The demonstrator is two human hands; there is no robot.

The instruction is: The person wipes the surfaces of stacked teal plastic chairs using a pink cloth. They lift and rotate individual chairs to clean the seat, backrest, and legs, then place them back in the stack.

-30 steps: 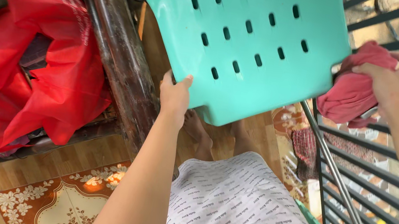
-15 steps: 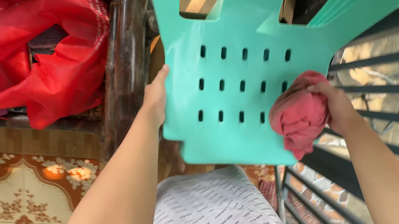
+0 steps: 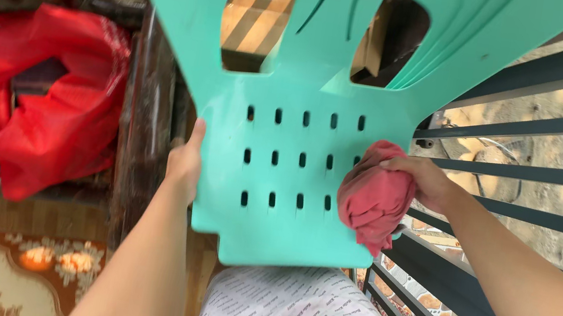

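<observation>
Red cloth (image 3: 374, 196), bunched, is clenched in the right hand (image 3: 426, 183) and pressed on the right edge of the turquoise plastic chair (image 3: 294, 175) in mid-frame. Left hand (image 3: 186, 161) grips its left edge, probably to steady the tilted seat. At left lies a red bag (image 3: 36, 106); at right, dark metal bars (image 3: 517, 171).

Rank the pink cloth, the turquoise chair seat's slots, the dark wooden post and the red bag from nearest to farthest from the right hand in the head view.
1. pink cloth: bunched in the right hand.
2. slots: just left, mid-seat.
3. dark wooden post: beyond the seat's left edge.
4. red bag: far left.
</observation>
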